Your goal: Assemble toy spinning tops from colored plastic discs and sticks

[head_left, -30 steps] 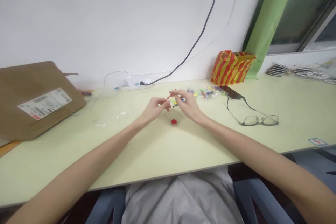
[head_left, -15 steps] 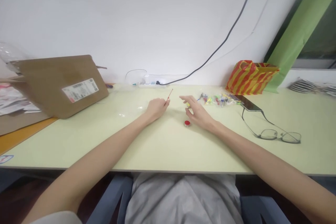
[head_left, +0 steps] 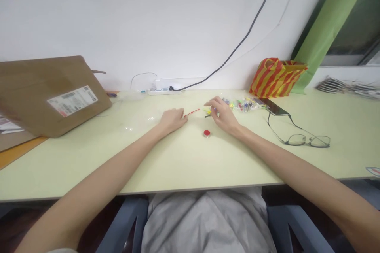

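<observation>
In the head view, my left hand (head_left: 172,120) is closed on a thin red stick (head_left: 192,112), pinched at one end between thumb and fingers. The stick points right and slightly up, away from me. My right hand (head_left: 223,116) is held with bent fingers apart, just above a small yellow piece (head_left: 207,111) and a small dark piece (head_left: 208,116). Part of these pieces lies behind the fingers. Below my right hand, a small round clear container with a red top (head_left: 207,133) stands on the table.
Behind my right hand lies a clear bag of colourful small parts (head_left: 244,105). A phone (head_left: 275,107), eyeglasses (head_left: 297,140) and a striped bag (head_left: 274,79) are to the right. A cardboard box (head_left: 56,99) stands left; a power strip (head_left: 164,91) lies by the wall.
The red stick has tilted from steep to nearly level. My right hand's fingers have bent more, near the yellow and dark pieces. The whole view has shifted slightly.
</observation>
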A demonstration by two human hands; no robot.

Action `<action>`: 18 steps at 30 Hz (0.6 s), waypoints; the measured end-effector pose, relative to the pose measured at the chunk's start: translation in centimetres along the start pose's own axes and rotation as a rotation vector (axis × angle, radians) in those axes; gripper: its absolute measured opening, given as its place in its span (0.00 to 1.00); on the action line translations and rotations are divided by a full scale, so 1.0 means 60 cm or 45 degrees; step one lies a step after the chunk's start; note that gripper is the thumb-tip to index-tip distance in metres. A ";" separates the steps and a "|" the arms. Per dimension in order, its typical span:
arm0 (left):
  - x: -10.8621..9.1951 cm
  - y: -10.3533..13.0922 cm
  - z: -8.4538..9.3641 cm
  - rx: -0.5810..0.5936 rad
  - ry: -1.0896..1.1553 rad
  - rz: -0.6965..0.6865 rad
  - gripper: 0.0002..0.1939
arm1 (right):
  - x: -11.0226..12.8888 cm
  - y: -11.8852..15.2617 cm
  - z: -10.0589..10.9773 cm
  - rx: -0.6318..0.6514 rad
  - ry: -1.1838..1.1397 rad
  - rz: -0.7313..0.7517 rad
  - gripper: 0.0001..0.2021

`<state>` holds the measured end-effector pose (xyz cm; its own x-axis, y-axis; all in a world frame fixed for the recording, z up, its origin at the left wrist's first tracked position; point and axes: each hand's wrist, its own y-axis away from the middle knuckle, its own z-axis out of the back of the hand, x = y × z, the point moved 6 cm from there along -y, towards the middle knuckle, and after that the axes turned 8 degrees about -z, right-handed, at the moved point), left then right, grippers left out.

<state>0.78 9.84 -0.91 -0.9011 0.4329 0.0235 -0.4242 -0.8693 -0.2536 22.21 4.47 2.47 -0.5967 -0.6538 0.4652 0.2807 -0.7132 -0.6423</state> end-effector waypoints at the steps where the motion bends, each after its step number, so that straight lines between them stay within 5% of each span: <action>1: -0.003 0.001 0.000 0.005 -0.002 -0.013 0.15 | -0.004 -0.002 0.003 -0.026 0.007 0.004 0.18; 18: -0.014 -0.012 0.001 -0.021 -0.034 -0.136 0.13 | -0.093 -0.020 0.013 -0.039 0.144 -0.183 0.15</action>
<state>1.83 10.05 -0.68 -0.8529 0.5164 0.0770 -0.5169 -0.8143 -0.2640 25.79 8.78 1.09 -0.7101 -0.5117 0.4836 0.1642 -0.7883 -0.5930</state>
